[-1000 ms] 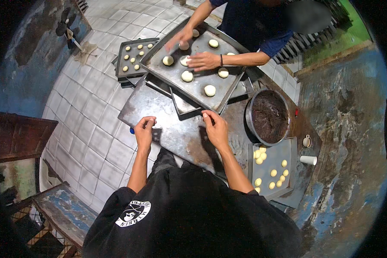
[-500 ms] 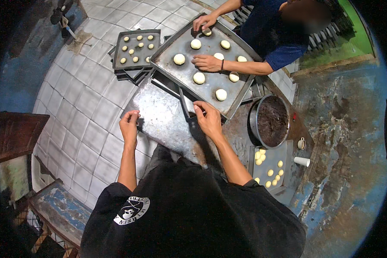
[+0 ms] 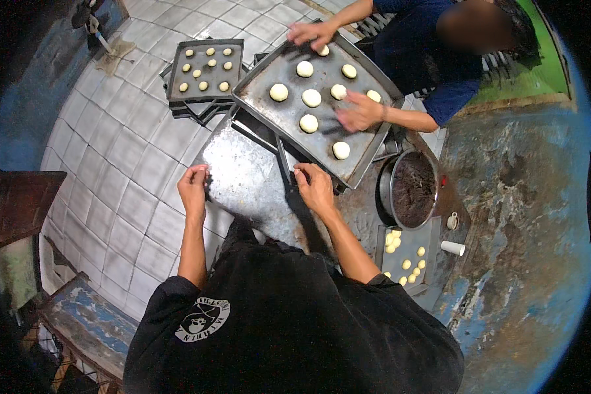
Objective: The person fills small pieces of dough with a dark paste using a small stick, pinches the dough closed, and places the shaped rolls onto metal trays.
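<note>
My left hand [image 3: 192,189] hovers by the left edge of a worn metal table [image 3: 233,167], thumb and fingertips pinched together. Whatever may be between them is too small to make out. My right hand [image 3: 316,190] is near the front edge of a large metal baking tray [image 3: 276,121], its fingers curled and thumb pressed to the forefinger. Any small thing in that pinch is hidden, and I cannot tell whether it touches the tray's stand. Pale round dough balls [image 3: 312,98] sit spaced out on the tray. Another person's blurred hand [image 3: 361,111] passes over them; their other hand [image 3: 312,34] is at the far edge.
A smaller tray of dough balls [image 3: 203,85] rests on stacked trays at the left. To the right stand a round pan of dark crumbly filling [image 3: 414,187], a tray [image 3: 433,240] with several yellowish balls, a cup [image 3: 453,221] and a white cylinder [image 3: 452,248].
The other person's near hand has moved right, uncovering a dough ball mid-tray. Their far hand has lifted and spread. My hands stay pinched, almost in place; the view has shifted slightly.
</note>
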`<state>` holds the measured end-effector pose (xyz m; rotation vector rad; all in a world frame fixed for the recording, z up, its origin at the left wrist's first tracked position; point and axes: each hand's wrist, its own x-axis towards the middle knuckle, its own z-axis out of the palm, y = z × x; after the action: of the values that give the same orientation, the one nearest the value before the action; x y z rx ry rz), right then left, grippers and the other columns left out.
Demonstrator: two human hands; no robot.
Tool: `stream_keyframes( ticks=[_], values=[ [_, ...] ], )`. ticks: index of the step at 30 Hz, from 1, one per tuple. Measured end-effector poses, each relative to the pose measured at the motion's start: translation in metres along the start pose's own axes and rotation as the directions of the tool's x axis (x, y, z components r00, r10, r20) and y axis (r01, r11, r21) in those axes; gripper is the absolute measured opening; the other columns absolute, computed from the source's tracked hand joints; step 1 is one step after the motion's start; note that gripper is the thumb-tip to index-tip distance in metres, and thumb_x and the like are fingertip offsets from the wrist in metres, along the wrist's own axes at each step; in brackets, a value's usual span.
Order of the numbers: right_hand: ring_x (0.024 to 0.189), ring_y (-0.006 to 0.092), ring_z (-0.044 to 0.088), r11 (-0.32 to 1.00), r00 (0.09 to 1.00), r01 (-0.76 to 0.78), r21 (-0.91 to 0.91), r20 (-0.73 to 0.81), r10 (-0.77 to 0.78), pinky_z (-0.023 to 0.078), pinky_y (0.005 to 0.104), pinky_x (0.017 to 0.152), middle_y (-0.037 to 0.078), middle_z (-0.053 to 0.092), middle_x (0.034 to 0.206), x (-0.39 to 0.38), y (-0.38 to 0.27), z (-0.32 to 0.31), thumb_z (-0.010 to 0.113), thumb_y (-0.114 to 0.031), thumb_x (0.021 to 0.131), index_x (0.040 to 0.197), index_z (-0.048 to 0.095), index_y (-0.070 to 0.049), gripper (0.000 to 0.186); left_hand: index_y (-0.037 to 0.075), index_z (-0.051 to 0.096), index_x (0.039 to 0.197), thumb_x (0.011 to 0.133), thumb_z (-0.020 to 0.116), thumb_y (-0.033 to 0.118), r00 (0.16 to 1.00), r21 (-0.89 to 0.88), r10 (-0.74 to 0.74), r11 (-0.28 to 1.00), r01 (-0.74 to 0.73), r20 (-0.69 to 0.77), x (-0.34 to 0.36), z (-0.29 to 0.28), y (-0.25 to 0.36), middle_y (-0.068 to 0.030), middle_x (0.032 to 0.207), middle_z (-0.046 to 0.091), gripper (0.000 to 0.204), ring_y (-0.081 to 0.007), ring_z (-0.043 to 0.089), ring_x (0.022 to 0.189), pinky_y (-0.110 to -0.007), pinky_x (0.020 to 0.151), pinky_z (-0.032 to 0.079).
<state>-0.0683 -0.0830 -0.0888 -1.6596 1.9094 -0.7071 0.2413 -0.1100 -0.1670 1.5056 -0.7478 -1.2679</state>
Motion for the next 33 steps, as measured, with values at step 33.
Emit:
stream_keyframes(
  ticks=[33],
  values=[
    [0.102, 0.031, 0.059, 0.85, 0.949, -0.134, -0.51, -0.313, -0.038, 0.038, 0.0475, 0.089, 0.01, 0.067, 0.098, 0.104, 0.118, -0.024, 0.067, -0.016, 0.088, 0.104, 0.065, -0.007, 0.018, 0.003, 0.076, 0.102, 0.098, 0.065, 0.015, 0.952, 0.193, 0.097, 0.968, -0.158, 0.291, -0.015, 0.084, 0.025, -0.0017, 0.091, 0.07, 0.016, -0.0093, 0.062, 0.084, -0.024, 0.075, 0.046]
  ],
)
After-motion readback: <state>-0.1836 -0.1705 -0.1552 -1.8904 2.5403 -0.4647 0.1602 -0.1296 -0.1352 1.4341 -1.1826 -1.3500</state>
